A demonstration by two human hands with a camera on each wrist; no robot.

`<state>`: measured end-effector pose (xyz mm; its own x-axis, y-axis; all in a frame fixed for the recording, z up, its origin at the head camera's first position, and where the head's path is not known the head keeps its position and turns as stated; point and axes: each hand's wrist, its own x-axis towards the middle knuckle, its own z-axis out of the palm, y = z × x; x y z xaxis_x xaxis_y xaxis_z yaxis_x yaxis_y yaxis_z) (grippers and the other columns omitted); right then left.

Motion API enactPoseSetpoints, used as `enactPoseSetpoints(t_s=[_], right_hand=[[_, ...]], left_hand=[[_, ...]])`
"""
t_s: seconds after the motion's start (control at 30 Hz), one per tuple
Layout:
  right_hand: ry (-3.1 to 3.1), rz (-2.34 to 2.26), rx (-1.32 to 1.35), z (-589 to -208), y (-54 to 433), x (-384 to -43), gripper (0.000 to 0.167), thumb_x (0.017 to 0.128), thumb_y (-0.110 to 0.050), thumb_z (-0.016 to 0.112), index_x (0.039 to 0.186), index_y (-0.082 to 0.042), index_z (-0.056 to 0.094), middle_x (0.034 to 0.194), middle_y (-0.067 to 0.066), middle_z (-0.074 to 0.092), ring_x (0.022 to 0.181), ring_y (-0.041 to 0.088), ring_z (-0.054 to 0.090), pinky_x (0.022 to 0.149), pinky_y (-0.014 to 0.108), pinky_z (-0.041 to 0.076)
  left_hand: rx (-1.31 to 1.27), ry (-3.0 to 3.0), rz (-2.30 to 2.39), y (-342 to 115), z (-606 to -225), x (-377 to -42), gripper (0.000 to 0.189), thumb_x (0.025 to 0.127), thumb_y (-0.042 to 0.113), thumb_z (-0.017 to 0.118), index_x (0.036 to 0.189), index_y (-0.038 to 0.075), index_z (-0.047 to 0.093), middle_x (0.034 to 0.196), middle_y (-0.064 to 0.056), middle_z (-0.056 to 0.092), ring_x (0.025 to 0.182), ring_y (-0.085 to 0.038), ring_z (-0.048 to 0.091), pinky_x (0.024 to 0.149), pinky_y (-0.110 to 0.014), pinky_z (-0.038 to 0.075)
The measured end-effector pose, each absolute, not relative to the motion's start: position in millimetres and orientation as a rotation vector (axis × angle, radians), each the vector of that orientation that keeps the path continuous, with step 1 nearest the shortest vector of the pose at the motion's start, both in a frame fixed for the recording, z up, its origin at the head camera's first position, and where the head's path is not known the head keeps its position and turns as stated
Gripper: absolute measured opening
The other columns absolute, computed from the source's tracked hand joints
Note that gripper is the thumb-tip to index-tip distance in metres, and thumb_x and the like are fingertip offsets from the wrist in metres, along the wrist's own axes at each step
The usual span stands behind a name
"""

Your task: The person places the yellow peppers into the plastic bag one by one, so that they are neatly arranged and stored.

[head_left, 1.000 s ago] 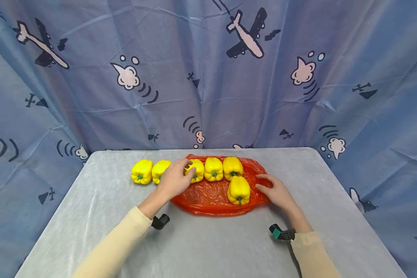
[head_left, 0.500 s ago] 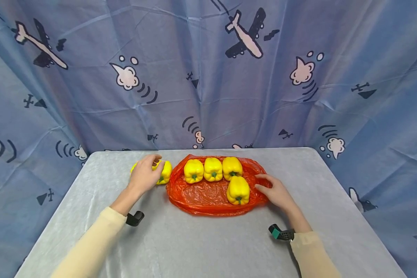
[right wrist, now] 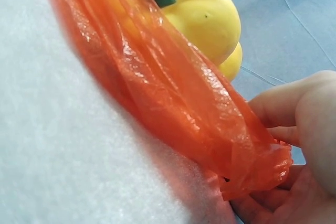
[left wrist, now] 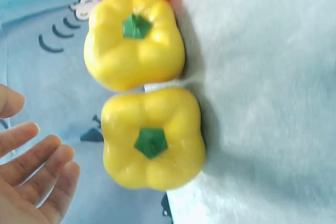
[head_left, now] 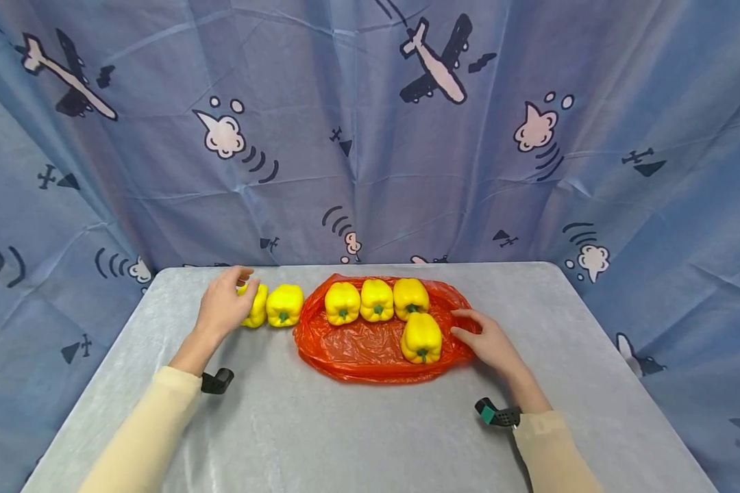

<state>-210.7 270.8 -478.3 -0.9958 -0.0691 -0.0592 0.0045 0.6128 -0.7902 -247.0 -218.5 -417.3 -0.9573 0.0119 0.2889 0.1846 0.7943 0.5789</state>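
Two yellow bell peppers stand side by side on the table, left of the bag: a leftmost pepper (head_left: 257,309) (left wrist: 181,114) and its neighbour (head_left: 285,306) (left wrist: 110,51). My left hand (head_left: 220,305) (left wrist: 37,182) hovers beside the leftmost one with loose, spread fingers; the left wrist view shows a gap between them. A red plastic bag (head_left: 358,348) (right wrist: 157,103) lies spread out at the middle. Several more yellow peppers sit on it, three in a back row (head_left: 377,301) and a front one (head_left: 422,339). At its right end my right hand (head_left: 492,346) (right wrist: 315,129) pinches the bag's edge.
The pale grey table (head_left: 345,438) runs out to the front and both sides. Behind its back edge hangs a blue curtain (head_left: 284,137) printed with planes. Each wrist wears a small black camera (head_left: 217,381).
My left hand has moved left, from over the bag's left end, past the second pepper, to the leftmost one. The right hand keeps its place at the bag's edge; the peppers stay put.
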Motion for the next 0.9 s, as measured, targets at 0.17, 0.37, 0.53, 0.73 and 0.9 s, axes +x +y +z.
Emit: enactPoseSetpoints(t_s=[0.17, 0.37, 0.53, 0.73, 0.9], right_hand=[[2.742, -1.359, -0.041, -478.1, 270.8, -210.7, 0.046, 0.101, -0.024, 0.063, 0.142, -0.005, 0.055, 0.152, 0.027, 0.042, 0.142, 0.047, 0.033, 0.115, 0.067, 0.024], [2.743, -1.366, -0.048, -480.6, 270.9, -210.8, 0.047, 0.101, -0.024, 0.064, 0.142, -0.005, 0.055, 0.152, 0.027, 0.043, 0.142, 0.046, 0.034, 0.116, 0.066, 0.024], [2.733, -1.387, -0.049, -480.7, 270.5, -209.6, 0.047, 0.100, -0.024, 0.064, 0.142, -0.005, 0.055, 0.152, 0.027, 0.043, 0.142, 0.046, 0.033, 0.116, 0.066, 0.023], [2.735, -1.381, -0.053, -481.2, 270.4, -210.0, 0.046, 0.101, -0.024, 0.064, 0.142, -0.005, 0.055, 0.152, 0.027, 0.043, 0.142, 0.046, 0.034, 0.115, 0.066, 0.024], [2.747, -1.392, -0.067, -481.9, 271.0, -210.5, 0.045, 0.100, -0.023, 0.064, 0.141, -0.004, 0.056, 0.151, 0.027, 0.044, 0.141, 0.046, 0.035, 0.116, 0.065, 0.025]], left_hand=[[-0.144, -2.693, -0.933, -229.9, -418.2, -249.0, 0.043, 0.105, 0.030, 0.054, 0.132, -0.003, 0.059, 0.127, -0.025, 0.060, 0.116, -0.041, 0.055, 0.095, -0.059, 0.046], [-0.107, -2.703, -0.993, -241.6, -421.9, -251.3, 0.046, 0.105, 0.032, 0.054, 0.134, -0.003, 0.058, 0.131, -0.026, 0.057, 0.119, -0.042, 0.052, 0.099, -0.059, 0.042], [-0.095, -2.766, -1.020, -246.3, -427.3, -254.0, 0.053, 0.105, 0.036, 0.053, 0.140, -0.004, 0.053, 0.137, -0.030, 0.051, 0.124, -0.045, 0.048, 0.103, -0.060, 0.039], [-0.101, -2.836, -1.055, -247.3, -437.4, -258.0, 0.058, 0.104, 0.038, 0.053, 0.144, -0.005, 0.048, 0.139, -0.032, 0.046, 0.126, -0.048, 0.046, 0.103, -0.062, 0.039], [-0.106, -2.898, -1.054, -247.3, -446.2, -261.6, 0.062, 0.105, 0.039, 0.052, 0.148, -0.004, 0.043, 0.140, -0.031, 0.043, 0.129, -0.048, 0.043, 0.107, -0.063, 0.036]])
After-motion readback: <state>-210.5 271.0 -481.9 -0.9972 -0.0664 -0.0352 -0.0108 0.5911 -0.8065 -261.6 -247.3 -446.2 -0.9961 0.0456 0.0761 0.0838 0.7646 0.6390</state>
